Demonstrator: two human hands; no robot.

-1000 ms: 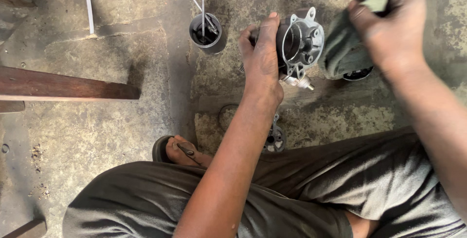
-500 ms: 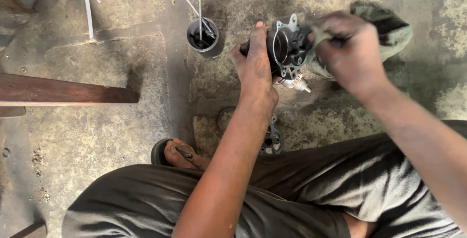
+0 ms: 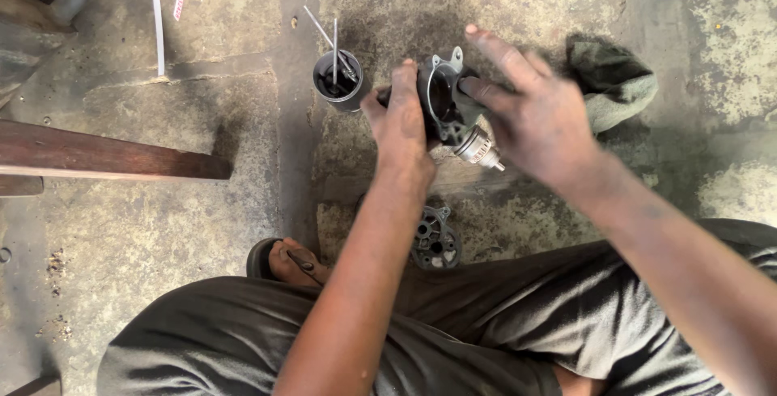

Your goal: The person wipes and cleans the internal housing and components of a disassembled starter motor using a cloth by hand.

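Gripping the metal housing (image 3: pixel 443 108), my left hand (image 3: pixel 401 125) is clamped around its left side, holding it above the concrete floor (image 3: pixel 202 202). The housing is a dark cast part with a round bore facing up toward the camera and a silvery threaded fitting (image 3: pixel 477 149) sticking out of its lower right. Its long axis runs from upper left to lower right, ending in that fitting.

My right hand (image 3: pixel 538 121) comes in from the housing's right. Its fingers are spread, not closed on anything, with the fingertips (image 3: pixel 473 88) touching the rim of the bore. The hands are apart, with the housing between them; the left is the carrying hand and the nearer one to the body of the part.

Noted around the housing: a green rag (image 3: pixel 619 80) lying on the floor just right of it, beyond the right hand; a small dark cup (image 3: pixel 338 84) holding thin metal rods just to its left; a round perforated metal part (image 3: pixel 435 238) on the floor below it, near my knee; a wooden plank (image 3: pixel 105 157) well to the left.
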